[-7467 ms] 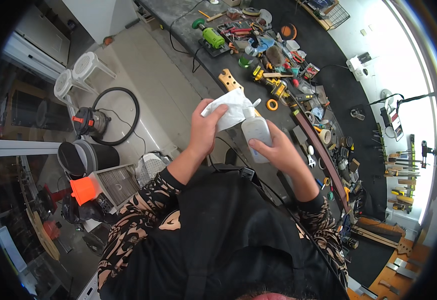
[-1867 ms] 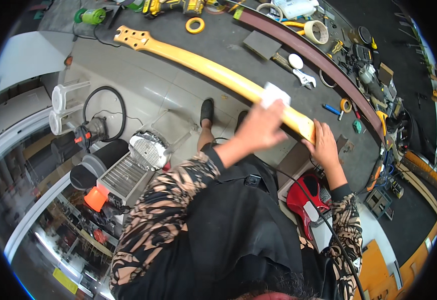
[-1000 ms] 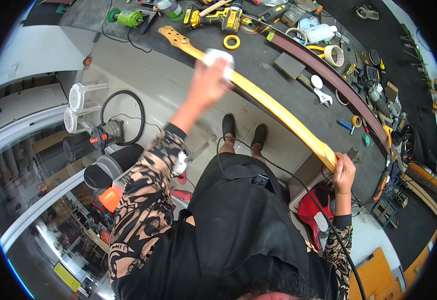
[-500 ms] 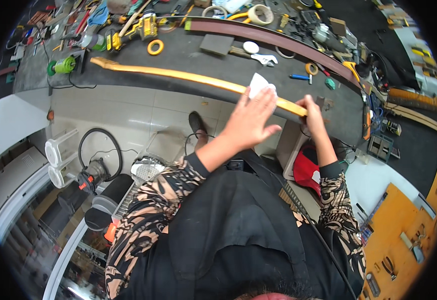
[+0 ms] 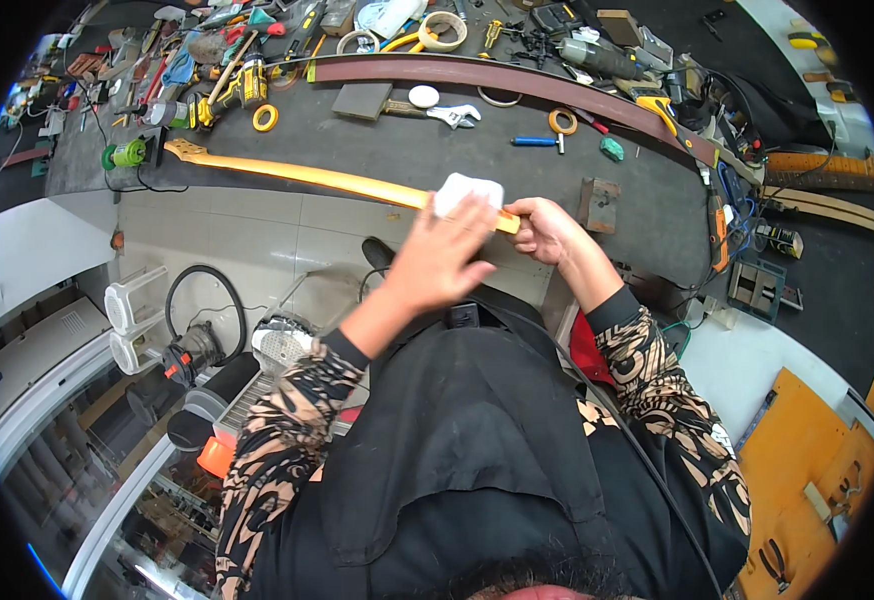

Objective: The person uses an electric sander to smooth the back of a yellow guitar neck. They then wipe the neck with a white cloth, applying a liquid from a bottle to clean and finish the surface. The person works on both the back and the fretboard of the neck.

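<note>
A long honey-coloured guitar neck (image 5: 327, 181) slants along the bench's near edge, its headstock (image 5: 186, 151) at the far left. My left hand (image 5: 447, 245) holds a white cloth or pad (image 5: 470, 191) down against the neck near its right end. Its fingers lie over the pad and the thumb sticks out to the right. My right hand (image 5: 549, 230) pinches the neck's right end between thumb and fingers, just beyond the pad. The neck's surface beneath the pad and my left fingers is hidden.
Behind the neck on the dark bench (image 5: 357, 145) are an adjustable wrench (image 5: 452, 116), yellow tape (image 5: 266, 118), a blue-handled tool (image 5: 532, 141) and a metal block (image 5: 599, 205). A long brownish beam (image 5: 517, 83) crosses behind them. A green clamp-like device (image 5: 127, 153) stands near the headstock.
The view has shifted. My left hand and the pad are nearer the neck's right end and my right hand. The right hand has turned, its fingers now showing around the end.
</note>
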Motion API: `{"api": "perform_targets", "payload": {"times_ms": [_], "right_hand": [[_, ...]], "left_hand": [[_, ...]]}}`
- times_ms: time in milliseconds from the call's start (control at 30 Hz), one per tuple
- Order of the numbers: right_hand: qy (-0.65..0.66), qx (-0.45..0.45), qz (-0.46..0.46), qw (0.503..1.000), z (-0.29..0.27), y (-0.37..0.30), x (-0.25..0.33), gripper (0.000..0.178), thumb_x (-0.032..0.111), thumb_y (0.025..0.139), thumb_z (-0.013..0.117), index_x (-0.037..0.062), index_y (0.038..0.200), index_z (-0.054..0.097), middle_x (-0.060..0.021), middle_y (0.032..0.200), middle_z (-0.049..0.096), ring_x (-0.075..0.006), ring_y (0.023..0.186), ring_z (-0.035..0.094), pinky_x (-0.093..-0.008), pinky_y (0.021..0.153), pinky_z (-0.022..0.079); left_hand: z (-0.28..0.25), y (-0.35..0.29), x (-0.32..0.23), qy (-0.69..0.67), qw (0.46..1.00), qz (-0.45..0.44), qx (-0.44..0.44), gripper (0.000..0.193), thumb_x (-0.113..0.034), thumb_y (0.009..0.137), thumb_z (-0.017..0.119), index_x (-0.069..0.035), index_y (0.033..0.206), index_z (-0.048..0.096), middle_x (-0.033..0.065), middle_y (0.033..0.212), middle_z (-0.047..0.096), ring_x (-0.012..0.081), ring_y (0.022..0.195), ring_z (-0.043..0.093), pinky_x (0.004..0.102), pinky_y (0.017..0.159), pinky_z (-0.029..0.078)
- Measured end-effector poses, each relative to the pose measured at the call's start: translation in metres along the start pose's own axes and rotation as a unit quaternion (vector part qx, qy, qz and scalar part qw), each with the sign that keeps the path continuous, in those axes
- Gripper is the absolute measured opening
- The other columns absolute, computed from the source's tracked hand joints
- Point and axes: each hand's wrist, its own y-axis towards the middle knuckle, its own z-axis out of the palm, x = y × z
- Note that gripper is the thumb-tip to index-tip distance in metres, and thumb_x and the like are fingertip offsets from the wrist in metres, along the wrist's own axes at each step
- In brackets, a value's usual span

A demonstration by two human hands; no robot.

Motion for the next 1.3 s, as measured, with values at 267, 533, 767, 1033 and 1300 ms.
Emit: {"api": "perform_targets", "payload": {"times_ms": [267,533,767,1033,1300], "right_hand": [[0.102,0.052,0.04,0.993,-0.009,-0.004,-0.005,0.014,0.015,0.114,0.054,0.0034,0.11,0.061,0.0059,0.073,0.044,-0.0064,0.054,0.039,-0.0255,0.048,0.031],[0.006,0.013,-0.119,0.993,-0.005,0.0,-0.013,0.029,0.023,0.119,0.054,0.0009,0.12,0.072,-0.0016,0.084,0.069,-0.0091,0.057,0.053,-0.0253,0.051,0.04],[-0.238,-0.073,-0.274,0.929,-0.007,0.013,0.012,0.041,0.035,0.121,0.056,0.0047,0.141,0.075,0.0053,0.093,0.072,-0.0026,0.063,0.054,-0.0208,0.056,0.041],[-0.154,0.024,-0.206,0.966,-0.033,0.007,0.038,0.038,0.006,0.101,0.059,-0.0044,0.135,0.073,-0.0044,0.101,0.077,-0.0102,0.077,0.065,-0.0259,0.07,0.052],[-0.119,0.026,-0.201,0.972,-0.039,0.013,0.016,0.038,0.001,0.102,0.064,-0.0061,0.139,0.07,-0.0085,0.122,0.077,-0.0143,0.101,0.069,-0.0293,0.088,0.055]], "left_hand": [[-0.019,-0.001,0.009,0.075,0.997,0.0,0.0,0.082,-0.048,0.104,0.068,-0.012,0.175,0.047,0.0119,0.182,0.044,0.0302,0.171,0.037,0.0648,0.14,0.016],[-0.013,0.013,-0.01,-0.018,1.0,0.009,0.005,0.066,-0.038,0.109,0.066,-0.013,0.169,0.055,0.0116,0.175,0.054,0.0314,0.165,0.046,0.0603,0.138,0.027],[-0.011,-0.032,0.135,0.051,0.967,-0.226,-0.109,0.066,-0.039,0.114,0.058,-0.005,0.171,0.049,0.019,0.176,0.05,0.0351,0.168,0.041,0.0657,0.138,0.02],[0.053,0.058,0.008,-0.071,0.994,-0.005,-0.085,0.065,-0.035,0.11,0.062,-0.006,0.168,0.054,0.012,0.175,0.053,0.0295,0.167,0.043,0.0665,0.138,0.021],[0.061,0.028,0.026,-0.036,0.995,-0.042,-0.08,0.075,-0.041,0.104,0.069,-0.003,0.167,0.054,0.0184,0.178,0.049,0.0348,0.169,0.039,0.0648,0.137,0.026]]}}
